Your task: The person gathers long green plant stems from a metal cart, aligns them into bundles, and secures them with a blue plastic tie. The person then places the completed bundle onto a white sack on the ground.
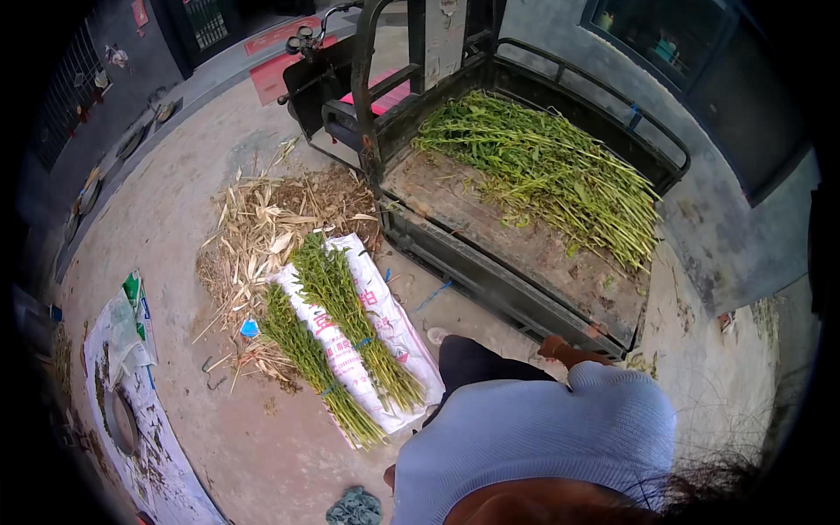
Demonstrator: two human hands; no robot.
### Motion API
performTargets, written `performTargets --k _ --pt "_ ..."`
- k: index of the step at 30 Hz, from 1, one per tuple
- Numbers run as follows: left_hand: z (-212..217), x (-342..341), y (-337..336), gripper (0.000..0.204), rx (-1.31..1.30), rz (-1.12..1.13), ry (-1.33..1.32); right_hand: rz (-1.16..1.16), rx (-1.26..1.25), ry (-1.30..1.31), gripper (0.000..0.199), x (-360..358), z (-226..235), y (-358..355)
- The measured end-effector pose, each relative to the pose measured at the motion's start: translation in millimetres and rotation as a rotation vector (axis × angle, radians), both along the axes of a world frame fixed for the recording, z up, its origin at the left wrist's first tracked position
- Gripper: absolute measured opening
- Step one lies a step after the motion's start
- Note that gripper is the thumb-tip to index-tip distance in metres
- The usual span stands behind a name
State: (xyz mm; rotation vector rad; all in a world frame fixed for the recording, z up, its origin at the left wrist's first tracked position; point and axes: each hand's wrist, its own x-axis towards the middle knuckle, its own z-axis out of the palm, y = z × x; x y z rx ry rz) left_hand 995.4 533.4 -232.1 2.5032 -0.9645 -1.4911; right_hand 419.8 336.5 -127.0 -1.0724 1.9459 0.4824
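Note:
My right hand is beside the near edge of a cargo tricycle's bed; its fingers are too dark and small to make out. Just past my left side, only a sliver of my left hand shows, its fingers hidden. Loose green leafy stalks lie heaped in the bed. On the ground to my left, a white sack with pink print lies flat. Two bundles of the same stalks rest on it, the right bundle and the left bundle, each bound with a blue tie.
Dry husks are piled beyond the sack. A crumpled dark green plastic bag lies near my left side. At far left, a white sheet carries plant scraps and a ring-shaped object. A wall with a window stands behind the tricycle.

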Motion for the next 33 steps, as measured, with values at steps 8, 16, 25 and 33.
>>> performTargets --k 8,16,25,33 --pt "39 -63 -126 0.018 -0.125 -0.362 0.064 -0.385 0.070 -0.190 0.022 -33 16 125" --pt "67 -197 -224 0.018 -0.136 -0.521 0.077 -0.451 -0.200 -0.244 0.022 -174 0 34" --pt "110 -364 -293 0.020 -0.038 -0.681 0.075 -0.313 -0.488 0.109 0.023 -373 -21 -76" --pt "122 -457 -362 0.023 -0.079 -0.827 0.089 -0.657 -0.879 0.114 0.029 -455 10 -141"
